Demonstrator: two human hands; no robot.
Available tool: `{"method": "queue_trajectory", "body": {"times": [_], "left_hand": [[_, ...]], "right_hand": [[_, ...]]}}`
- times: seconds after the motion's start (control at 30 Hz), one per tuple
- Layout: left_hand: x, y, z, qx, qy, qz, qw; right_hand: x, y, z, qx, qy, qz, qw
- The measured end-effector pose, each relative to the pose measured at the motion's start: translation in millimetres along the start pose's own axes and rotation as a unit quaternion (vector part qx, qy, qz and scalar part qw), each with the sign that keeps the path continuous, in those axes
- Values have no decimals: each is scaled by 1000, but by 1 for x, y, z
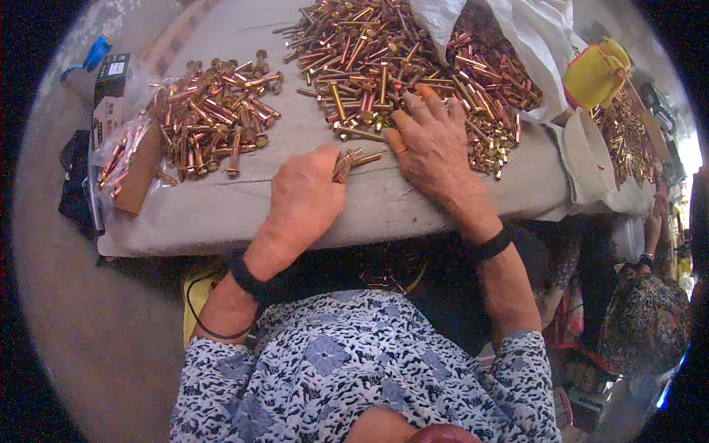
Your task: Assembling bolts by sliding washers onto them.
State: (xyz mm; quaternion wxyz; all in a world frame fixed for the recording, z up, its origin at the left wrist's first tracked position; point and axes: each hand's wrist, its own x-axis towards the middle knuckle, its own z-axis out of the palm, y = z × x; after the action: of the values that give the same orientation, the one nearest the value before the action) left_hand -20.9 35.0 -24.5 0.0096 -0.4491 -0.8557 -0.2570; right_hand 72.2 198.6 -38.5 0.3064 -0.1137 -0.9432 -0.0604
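Basically, there are two bare hands at one table point(377, 213), both among bolts. The left hand point(306, 188) is curled tight around a small bunch of bolts point(364, 159); about three shanks stick out past the thumb side, pointing right, and the rest are hidden in the fist, so the full count cannot be told. The right hand point(432, 144) is spread, palm down, its fingers on the near edge of the big pile point(354, 63); whether it pinches any one bolt cannot be told.

Two piles lie on the table near the hands, each with far too many bolts to count: the big pile, ahead of and under the right hand, and a smaller pile point(214, 122) ahead and to the left, well apart from it. One white sack point(546, 29) stands at the right end of the big pile, with bolts spilling from its mouth into it. One clear bag point(112, 156) of bolts sits at the far left, beside one cardboard flap point(138, 177).

One yellow thing point(602, 72) rests right of the sack. Beyond it lies a third pile point(622, 140), near one co-worker's hand point(655, 213). Two black bands circle the person's wrists, one each.
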Motion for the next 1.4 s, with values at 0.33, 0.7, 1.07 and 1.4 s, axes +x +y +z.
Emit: {"method": "queue_trajectory", "body": {"times": [0.33,0.7,1.07,1.4], "left_hand": [[-8,-15,-4,31,35,-41,998],[-11,-2,1,-15,40,-54,998],[-18,3,-14,-127,3,-100,987],[-34,16,-18,-412,-100,-188,886]], "right_hand": [[4,2,16,63,21,24,997],[-10,-3,-8,106,17,-46,993],[-30,-12,-21,132,69,-80,986],[-41,-17,-20,123,62,-33,990]]}}
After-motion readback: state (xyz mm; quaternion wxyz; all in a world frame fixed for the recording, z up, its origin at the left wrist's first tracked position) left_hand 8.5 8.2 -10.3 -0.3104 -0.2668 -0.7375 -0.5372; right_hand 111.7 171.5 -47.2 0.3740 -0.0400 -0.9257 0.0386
